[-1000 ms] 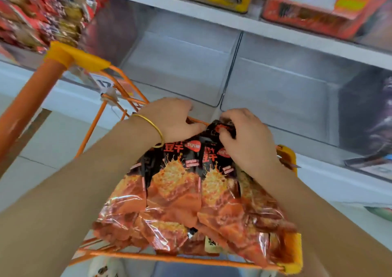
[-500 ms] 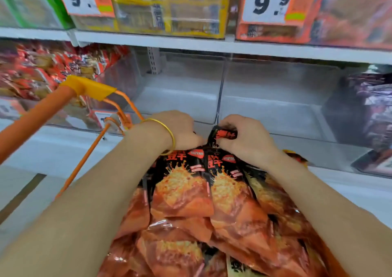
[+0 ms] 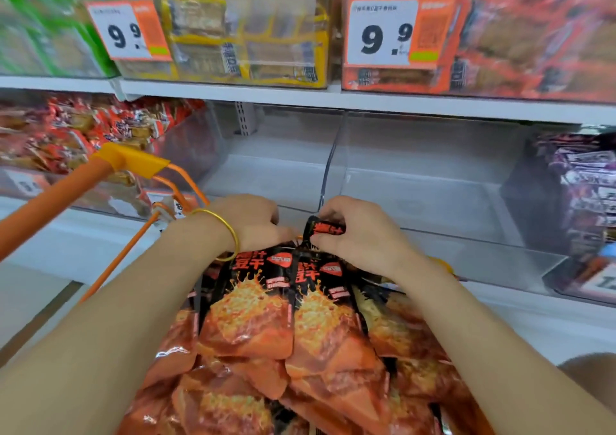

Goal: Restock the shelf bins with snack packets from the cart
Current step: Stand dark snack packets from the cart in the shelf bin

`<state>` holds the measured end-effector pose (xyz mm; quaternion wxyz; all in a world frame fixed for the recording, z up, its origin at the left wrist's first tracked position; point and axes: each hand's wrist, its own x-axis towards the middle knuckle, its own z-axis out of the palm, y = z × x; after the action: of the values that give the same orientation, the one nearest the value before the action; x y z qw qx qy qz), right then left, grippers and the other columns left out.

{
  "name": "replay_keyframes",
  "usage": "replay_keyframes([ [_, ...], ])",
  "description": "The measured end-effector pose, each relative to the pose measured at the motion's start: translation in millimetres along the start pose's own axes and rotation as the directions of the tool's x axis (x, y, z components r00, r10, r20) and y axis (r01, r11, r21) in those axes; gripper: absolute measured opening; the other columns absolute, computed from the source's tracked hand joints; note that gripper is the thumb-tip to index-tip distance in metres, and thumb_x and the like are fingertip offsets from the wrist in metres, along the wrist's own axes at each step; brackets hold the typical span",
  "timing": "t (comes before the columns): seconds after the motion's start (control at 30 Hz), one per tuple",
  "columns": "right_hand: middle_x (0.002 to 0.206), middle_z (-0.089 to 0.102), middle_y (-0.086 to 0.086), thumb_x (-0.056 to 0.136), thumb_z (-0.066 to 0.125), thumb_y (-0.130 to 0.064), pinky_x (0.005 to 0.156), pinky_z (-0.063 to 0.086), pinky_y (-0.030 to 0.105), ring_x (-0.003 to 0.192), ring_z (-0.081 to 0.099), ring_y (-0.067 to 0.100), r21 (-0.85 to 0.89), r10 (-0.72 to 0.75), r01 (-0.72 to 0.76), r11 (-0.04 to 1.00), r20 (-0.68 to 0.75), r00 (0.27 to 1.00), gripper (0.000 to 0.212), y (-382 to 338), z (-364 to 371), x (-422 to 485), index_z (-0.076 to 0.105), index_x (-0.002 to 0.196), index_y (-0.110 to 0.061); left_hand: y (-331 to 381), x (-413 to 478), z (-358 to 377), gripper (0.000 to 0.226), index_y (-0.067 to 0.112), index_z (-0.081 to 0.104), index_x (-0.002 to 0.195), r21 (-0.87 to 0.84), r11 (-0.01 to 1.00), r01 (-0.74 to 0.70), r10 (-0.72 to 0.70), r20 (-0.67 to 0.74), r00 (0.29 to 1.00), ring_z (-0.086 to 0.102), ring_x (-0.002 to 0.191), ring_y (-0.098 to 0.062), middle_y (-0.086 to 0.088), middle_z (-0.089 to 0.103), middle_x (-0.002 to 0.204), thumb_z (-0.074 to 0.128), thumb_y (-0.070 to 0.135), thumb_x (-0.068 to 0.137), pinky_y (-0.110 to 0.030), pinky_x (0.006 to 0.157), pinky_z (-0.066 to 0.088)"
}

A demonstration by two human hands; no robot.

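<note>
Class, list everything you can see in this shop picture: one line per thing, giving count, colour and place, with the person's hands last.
snack packets: many, orange-red and black, heaped in the cart
cart: one, orange with yellow corner, lower left
clear bins: two, transparent, middle shelf centre
price tags: two, white-orange, upper shelf
red packets: many, red, middle shelf left
purple packets: several, purple, middle shelf right
yellow packets: several, yellow, upper shelf centre
orange packets: several, orange, upper shelf right
green packets: blurred, green, upper shelf left
bangle: one, gold, left wrist
left hand: one, gripping packet tops
right hand: one, pinching a packet top
</note>
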<state>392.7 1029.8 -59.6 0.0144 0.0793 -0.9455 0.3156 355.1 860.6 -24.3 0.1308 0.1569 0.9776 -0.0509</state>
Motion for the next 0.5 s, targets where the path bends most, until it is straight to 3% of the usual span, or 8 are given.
replay_keyframes([
  [0.07,0.103,0.066,-0.006,0.085,0.063,-0.038,0.088,0.048,0.035,0.098,0.06,0.015,0.049,0.004,-0.002,0.999,-0.035,0.999,0.022,2.6,-10.7,-0.8,0.063,0.101,-0.024,0.0,-2.6,-0.2,0.053,0.018,0.061,0.109,-0.012,1.0,0.005,-0.005,-0.003,1.0,0.054,0.104,-0.025,-0.007,0.061,0.116,0.035,0.061,0.09,-0.033,0.085,0.044],
  [0.17,0.097,0.067,-0.001,0.091,0.058,-0.022,0.084,0.046,0.027,0.093,0.061,0.018,0.008,0.033,-0.032,0.999,-0.173,0.984,0.013,12.4,-31.5,5.9,0.068,0.097,-0.016,-3.6,-3.6,-1.1,0.054,0.015,0.061,0.106,-0.071,0.997,-0.009,0.01,0.001,1.0,0.052,0.106,-0.026,-0.009,0.059,0.116,0.027,0.056,0.094,-0.032,0.089,0.041],
  [0.23,0.097,0.067,0.004,0.092,0.056,-0.015,0.072,0.042,0.021,0.089,0.061,0.017,0.012,0.074,-0.073,0.997,-0.122,0.99,0.016,16.6,-42.9,10.2,0.068,0.101,-0.01,-6.4,-2.7,-2.5,0.054,0.013,0.061,0.109,-0.093,0.995,-0.022,0.021,-0.003,1.0,0.051,0.109,-0.026,-0.009,0.059,0.119,0.025,0.051,0.097,-0.031,0.091,0.038],
  [0.3,0.095,0.066,0.007,0.093,0.055,-0.014,0.066,0.047,0.019,0.085,0.062,0.017,0.231,0.153,-0.148,0.962,-0.001,0.988,0.016,17.4,-52.3,11.4,0.067,0.102,-0.008,-9.0,0.4,-4.9,0.053,0.013,0.06,0.112,-0.103,0.994,-0.04,0.04,0.001,0.999,0.05,0.113,-0.025,-0.009,0.058,0.122,0.024,0.048,0.098,-0.031,0.095,0.038],
  [0.37,0.094,0.067,0.008,0.094,0.055,-0.017,0.068,0.054,0.025,0.083,0.064,0.017,0.478,0.212,-0.234,0.847,0.101,0.972,0.013,17.2,-60.1,11.3,0.065,0.099,-0.01,-9.0,4.7,-6.4,0.052,0.012,0.061,0.113,-0.107,0.993,-0.055,0.058,0.025,0.998,0.051,0.111,-0.025,-0.008,0.059,0.121,0.024,0.045,0.099,-0.033,0.097,0.038],
  [0.4,0.094,0.067,0.008,0.094,0.054,-0.018,0.07,0.055,0.028,0.082,0.065,0.017,0.518,0.225,-0.25,0.818,0.112,0.968,0.012,19.3,-62.5,12.8,0.065,0.097,-0.012,-8.2,7.0,-6.3,0.051,0.011,0.061,0.113,-0.089,0.994,-0.063,0.066,0.038,0.997,0.052,0.111,-0.026,-0.009,0.059,0.121,0.024,0.043,0.099,-0.033,0.097,0.039],
  [0.5,0.095,0.066,0.01,0.095,0.052,-0.013,0.074,0.054,0.03,0.083,0.063,0.018,0.38,0.235,-0.234,0.895,0.044,0.971,0.012,30.5,-62.0,20.4,0.064,0.095,-0.013,-6.4,12.6,-7.5,0.049,0.008,0.062,0.111,-0.016,0.998,-0.066,0.067,0.049,0.997,0.052,0.111,-0.028,-0.011,0.059,0.121,0.025,0.038,0.101,-0.031,0.095,0.04],
])
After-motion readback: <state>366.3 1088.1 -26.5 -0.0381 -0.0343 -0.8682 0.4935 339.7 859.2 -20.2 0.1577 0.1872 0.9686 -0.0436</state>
